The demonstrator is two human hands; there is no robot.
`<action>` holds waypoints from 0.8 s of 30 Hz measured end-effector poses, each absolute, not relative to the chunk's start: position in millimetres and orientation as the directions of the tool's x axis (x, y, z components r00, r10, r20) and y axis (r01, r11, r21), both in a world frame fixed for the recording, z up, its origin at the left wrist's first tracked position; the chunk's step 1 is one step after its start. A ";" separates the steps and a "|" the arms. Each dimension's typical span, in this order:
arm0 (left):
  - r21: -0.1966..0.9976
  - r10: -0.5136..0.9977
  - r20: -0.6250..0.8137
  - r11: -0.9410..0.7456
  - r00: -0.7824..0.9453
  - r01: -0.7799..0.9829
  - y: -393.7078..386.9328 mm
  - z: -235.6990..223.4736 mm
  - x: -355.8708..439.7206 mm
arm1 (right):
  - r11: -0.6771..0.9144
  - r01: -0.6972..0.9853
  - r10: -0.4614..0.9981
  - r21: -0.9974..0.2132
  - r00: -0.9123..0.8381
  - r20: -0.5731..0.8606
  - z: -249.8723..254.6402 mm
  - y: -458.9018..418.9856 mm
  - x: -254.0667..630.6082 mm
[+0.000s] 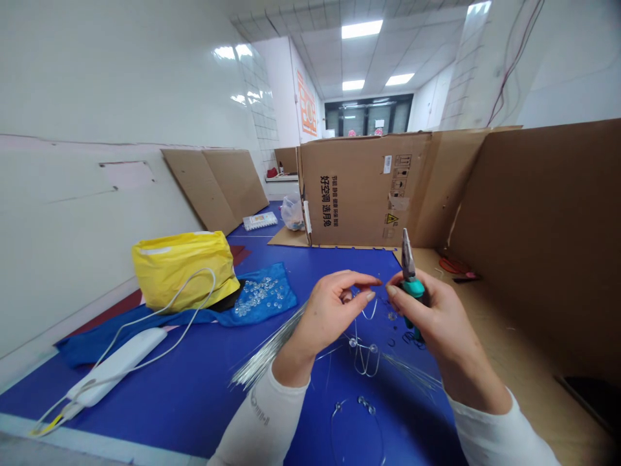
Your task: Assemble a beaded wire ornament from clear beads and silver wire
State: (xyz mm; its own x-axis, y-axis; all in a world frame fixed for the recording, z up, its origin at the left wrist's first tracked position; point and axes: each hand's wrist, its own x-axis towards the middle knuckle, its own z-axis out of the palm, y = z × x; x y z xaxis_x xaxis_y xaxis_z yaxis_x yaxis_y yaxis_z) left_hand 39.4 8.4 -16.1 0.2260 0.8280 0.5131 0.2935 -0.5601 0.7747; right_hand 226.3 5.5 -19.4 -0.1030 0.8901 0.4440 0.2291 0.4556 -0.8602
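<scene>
Fingers of R hand [439, 314] wrap snugly round green-handled pliers [413, 288], nose up; L hand [330, 314] has thumb + index almost meeting, can't tell if they've got wire. Blue tabletop [194, 395] below, cardboard box [361, 200] at far side, yellow bag [184, 268] on L, silvery wire bundle [266, 349] by L wrist. Bent wire piece [373, 348] w/ clear beads sits btwn & just below hands; loose beads [259, 292] on blue cloth [286, 281].

Pliers [413, 287] partly hidden by right hand [440, 316], beaded loop [367, 404] cut off at bottom edge
</scene>
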 end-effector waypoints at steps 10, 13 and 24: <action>0.851 0.864 0.487 -0.503 0.130 0.153 11.3 -27.1 45.1 | 0.495 0.262 0.866 -0.828 -0.080 0.493 -17.4 -1.0 219.0; 0.864 0.873 0.470 -0.485 0.129 0.136 10.6 -26.6 45.0 | 0.487 0.253 0.871 -0.836 -0.074 0.485 -16.6 -1.2 219.2; 0.893 0.894 0.438 -0.445 0.094 0.067 12.1 -25.9 46.2 | 0.492 0.219 0.870 -0.842 -0.129 0.475 -12.2 -10.2 216.7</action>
State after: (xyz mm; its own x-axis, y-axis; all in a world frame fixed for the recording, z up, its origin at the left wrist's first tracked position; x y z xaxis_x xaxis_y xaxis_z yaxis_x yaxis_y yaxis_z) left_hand 46.2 12.1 -25.9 0.0939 0.8941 0.4380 0.0673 -0.4446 0.8932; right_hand 216.7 -10.2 -12.2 -0.1292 0.8703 0.4752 0.2185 0.4924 -0.8425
